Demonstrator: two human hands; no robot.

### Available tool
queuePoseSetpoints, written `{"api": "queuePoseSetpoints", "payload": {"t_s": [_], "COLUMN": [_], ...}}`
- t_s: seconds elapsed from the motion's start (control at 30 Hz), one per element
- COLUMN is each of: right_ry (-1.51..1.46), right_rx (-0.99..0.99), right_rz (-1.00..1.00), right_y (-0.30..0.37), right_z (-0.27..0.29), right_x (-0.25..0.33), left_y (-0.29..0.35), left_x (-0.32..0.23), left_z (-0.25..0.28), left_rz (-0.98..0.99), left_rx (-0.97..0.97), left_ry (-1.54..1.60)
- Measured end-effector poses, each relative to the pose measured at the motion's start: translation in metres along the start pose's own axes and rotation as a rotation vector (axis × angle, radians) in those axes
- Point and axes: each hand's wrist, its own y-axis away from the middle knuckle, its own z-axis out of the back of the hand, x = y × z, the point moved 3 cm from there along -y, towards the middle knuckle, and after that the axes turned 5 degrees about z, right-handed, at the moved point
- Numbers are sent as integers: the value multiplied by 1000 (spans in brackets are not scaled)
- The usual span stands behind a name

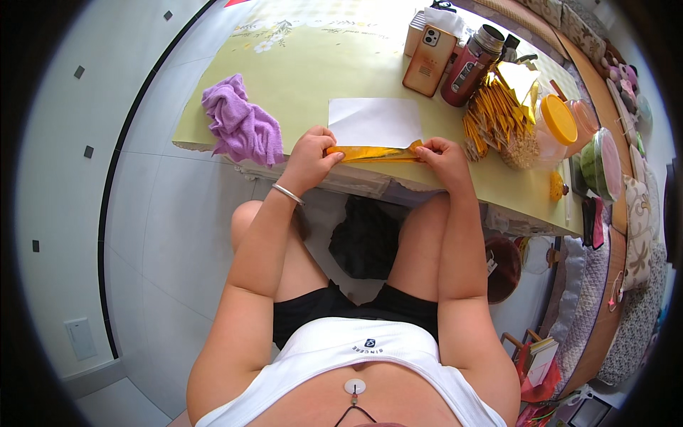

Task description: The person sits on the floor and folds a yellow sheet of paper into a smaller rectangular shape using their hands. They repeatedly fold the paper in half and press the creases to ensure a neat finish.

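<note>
A shiny gold foil paper strip (377, 154) stretches along the table's near edge, pinched at both ends. My left hand (309, 161), with a silver bangle at the wrist, has its thumb and fingers closed on the left end. At the right end, my right hand (448, 165) pinches a raised corner of the foil. Just behind the strip lies a flat white sheet (375, 122); I cannot tell whether the two are one piece of paper. Underneath the fingers, the strip's ends are partly hidden.
A purple cloth (240, 122) lies crumpled at the table's left. On the right stand a phone (430, 60), a dark red flask (472, 65), a pile of folded gold paper pieces (498, 110) and a jar with a yellow lid (555, 121). A brown bin (504, 269) sits below.
</note>
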Motion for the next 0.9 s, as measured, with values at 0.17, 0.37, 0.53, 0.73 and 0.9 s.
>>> {"api": "queuePoseSetpoints", "payload": {"t_s": [0.17,0.37,0.53,0.73,0.9], "right_ry": [196,375,459,579,646], "right_rx": [-36,-69,-93,-127,-176], "right_rz": [30,115,114,154,153], "right_y": [2,8,7,5,6], "right_z": [4,0,-2,-6,-12], "right_x": [3,12,13,9,14], "left_y": [-1,-1,0,0,-1], "left_x": [1,2,-2,-1,-1], "left_z": [-1,-3,-3,-5,-7], "left_rz": [-27,2,19,-11,-94], "left_rx": [-26,-49,-58,-90,-148], "left_ry": [-39,-58,-77,-98,-150]}}
